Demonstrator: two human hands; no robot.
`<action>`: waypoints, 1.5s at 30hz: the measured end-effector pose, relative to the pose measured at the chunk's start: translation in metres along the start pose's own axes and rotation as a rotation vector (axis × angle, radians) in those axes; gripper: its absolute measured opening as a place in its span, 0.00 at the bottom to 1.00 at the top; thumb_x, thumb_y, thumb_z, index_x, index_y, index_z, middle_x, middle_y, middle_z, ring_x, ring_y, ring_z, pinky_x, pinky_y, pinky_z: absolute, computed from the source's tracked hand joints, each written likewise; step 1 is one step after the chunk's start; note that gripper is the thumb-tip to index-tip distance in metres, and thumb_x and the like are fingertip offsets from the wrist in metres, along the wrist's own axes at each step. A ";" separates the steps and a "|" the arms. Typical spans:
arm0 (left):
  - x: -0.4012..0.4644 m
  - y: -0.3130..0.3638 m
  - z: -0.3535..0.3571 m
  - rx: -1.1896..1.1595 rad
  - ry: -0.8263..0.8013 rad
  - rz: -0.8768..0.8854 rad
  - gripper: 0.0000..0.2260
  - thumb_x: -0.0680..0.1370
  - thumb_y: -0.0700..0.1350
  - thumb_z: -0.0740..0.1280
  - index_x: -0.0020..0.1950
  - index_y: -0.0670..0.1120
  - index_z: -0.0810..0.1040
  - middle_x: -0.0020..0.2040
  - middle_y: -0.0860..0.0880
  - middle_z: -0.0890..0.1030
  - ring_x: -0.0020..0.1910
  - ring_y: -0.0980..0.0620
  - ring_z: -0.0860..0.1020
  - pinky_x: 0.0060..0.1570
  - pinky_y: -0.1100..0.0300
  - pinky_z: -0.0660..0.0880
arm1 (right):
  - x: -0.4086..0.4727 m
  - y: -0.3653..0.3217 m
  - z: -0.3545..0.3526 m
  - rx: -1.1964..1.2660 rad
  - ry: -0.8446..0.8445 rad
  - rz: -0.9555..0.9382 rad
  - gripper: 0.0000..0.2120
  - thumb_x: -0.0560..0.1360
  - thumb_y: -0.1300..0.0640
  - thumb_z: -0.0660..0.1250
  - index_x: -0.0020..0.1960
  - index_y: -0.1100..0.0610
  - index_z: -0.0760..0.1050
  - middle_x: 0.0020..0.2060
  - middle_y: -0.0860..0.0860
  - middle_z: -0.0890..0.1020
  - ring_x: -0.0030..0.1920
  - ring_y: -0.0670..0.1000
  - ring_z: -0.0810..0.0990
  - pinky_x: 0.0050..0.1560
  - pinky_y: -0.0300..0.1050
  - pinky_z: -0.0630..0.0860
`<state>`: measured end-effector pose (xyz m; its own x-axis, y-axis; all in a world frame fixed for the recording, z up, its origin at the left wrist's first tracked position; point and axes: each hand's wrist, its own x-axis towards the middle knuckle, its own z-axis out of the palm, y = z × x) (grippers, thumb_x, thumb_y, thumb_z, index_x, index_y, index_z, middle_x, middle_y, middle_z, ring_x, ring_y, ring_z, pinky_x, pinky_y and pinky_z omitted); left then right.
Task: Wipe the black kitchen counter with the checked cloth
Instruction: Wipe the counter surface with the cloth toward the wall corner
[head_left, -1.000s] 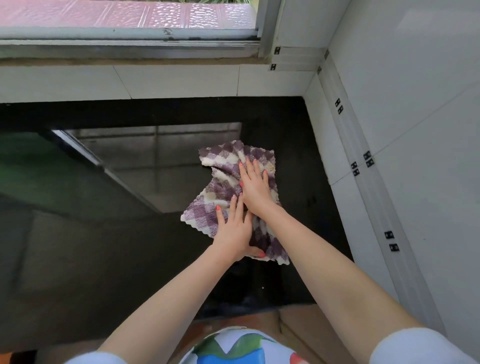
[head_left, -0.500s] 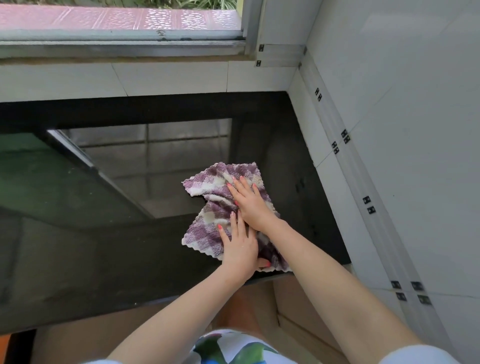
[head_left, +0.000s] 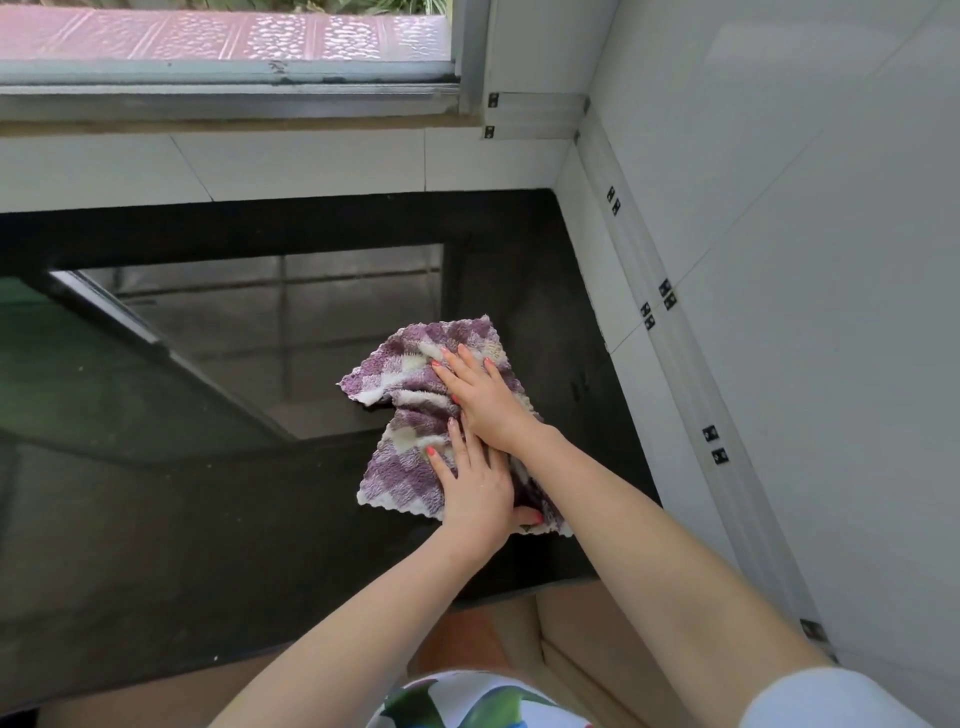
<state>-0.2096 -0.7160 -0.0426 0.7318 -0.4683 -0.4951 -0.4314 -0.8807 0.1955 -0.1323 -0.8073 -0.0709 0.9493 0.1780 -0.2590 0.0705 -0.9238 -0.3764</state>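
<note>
**Cloth pulled back toward the front edge, near the right-hand corner**

Starting at the left, the black counter (head_left: 156, 519) lies bare and glossy, mirroring the window frame (head_left: 228, 78) and the tiled wall above it. We see no crumbs or streaks there that we can be sure of; the reflections hide fine detail.

Moving to the middle, the checked cloth (head_left: 410, 415), purple and white, lies crumpled and partly flat on the counter. A second ago it sat further back, closer to the rear wall; now it is nearer the front edge, its near corner close to the lip. We read that as a pulling stroke toward us, so the strip behind the cloth has most likely just been covered.

Our left hand (head_left: 478, 493) rests on the near part of the cloth, fingers straight and close together, palm down, thumb tucked out to the right. It presses rather than grips. Our right hand (head_left: 488, 400) lies just beyond it, wrist crossing over the left hand's fingertips, fingers spread flat on the far half of the cloth. Neither hand closes around anything.

To the right, a dark strip of counter remains between the cloth and the white tiled wall (head_left: 779, 260). In our judgement the corner and the wide left stretch are yet to be wiped, so the job is partway done.
</note>
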 end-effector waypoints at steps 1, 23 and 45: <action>0.006 0.001 -0.003 -0.004 0.005 -0.005 0.51 0.72 0.67 0.63 0.78 0.38 0.40 0.76 0.33 0.37 0.75 0.33 0.36 0.69 0.30 0.42 | 0.006 0.004 -0.003 0.005 -0.002 -0.001 0.31 0.79 0.68 0.55 0.78 0.56 0.48 0.79 0.54 0.47 0.79 0.53 0.40 0.76 0.49 0.36; 0.148 -0.013 -0.085 -0.103 -0.083 0.013 0.57 0.68 0.66 0.69 0.77 0.40 0.34 0.76 0.36 0.32 0.73 0.37 0.30 0.65 0.29 0.35 | 0.137 0.067 -0.066 -0.048 0.049 0.092 0.32 0.80 0.66 0.54 0.79 0.55 0.44 0.79 0.52 0.45 0.78 0.53 0.39 0.76 0.53 0.38; 0.106 -0.025 -0.067 -0.123 -0.032 0.158 0.51 0.72 0.58 0.71 0.78 0.45 0.37 0.78 0.44 0.35 0.76 0.45 0.34 0.69 0.33 0.38 | 0.083 0.066 -0.067 -0.057 0.026 0.458 0.28 0.83 0.49 0.47 0.79 0.57 0.41 0.79 0.56 0.43 0.78 0.56 0.39 0.77 0.56 0.42</action>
<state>-0.0855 -0.7482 -0.0434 0.6419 -0.6009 -0.4763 -0.4704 -0.7991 0.3743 -0.0281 -0.8762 -0.0578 0.8939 -0.2607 -0.3648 -0.3420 -0.9225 -0.1789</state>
